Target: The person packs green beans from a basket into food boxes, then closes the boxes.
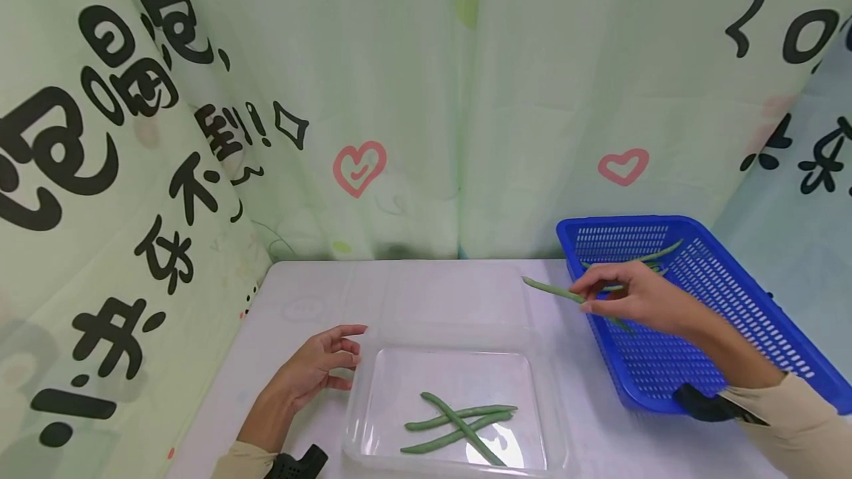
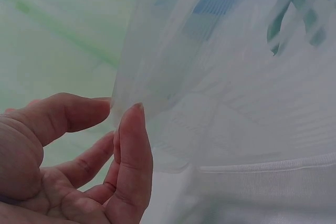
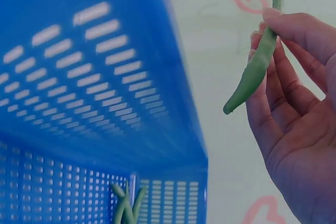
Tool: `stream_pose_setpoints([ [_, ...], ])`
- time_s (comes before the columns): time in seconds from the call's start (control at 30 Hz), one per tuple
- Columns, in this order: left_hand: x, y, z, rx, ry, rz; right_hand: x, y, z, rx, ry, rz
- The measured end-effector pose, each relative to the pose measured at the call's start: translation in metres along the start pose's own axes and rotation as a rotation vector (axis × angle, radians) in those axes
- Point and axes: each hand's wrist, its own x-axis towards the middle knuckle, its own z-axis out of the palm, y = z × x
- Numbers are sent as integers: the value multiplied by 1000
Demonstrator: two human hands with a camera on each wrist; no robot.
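Holding one green bean (image 1: 549,287), the right hand (image 1: 629,293) stands over the left rim of the blue basket (image 1: 665,368). Its thumb and fingers are brought together around the bean, pinching it partway along, and both ends project past the grip in the right wrist view. In the head view, one end points left, clear of the basket and above the worktop (image 1: 313,294).

The left hand (image 1: 316,368) is placed at the left side of the clear plastic container (image 1: 399,375). Its fingers are loosely bent, with a gap between index finger and thumb; the tips meet the container's edge (how firmly they bear on it cannot be told).

Inside the container lie three loose green beans (image 1: 461,426): two roughly side by side, the third crossing over both. Further beans (image 1: 660,251) lie in the far part of the perforated basket, partly hidden by the right hand; their number cannot be confirmed. The basket sits right of the container, apart from it. A pale green curtain (image 1: 413,58) with red hearts and black lettering hangs behind the worktop.
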Motion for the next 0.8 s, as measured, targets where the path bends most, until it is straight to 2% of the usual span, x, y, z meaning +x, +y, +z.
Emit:
stream_pose_setpoints([
  [0.6, 0, 1, 0, 4, 7, -5, 5, -20, 31, 63, -48, -28],
  [0.8, 1, -1, -1, 5, 4, -7, 8, -25, 44, 100, -94, -39],
])
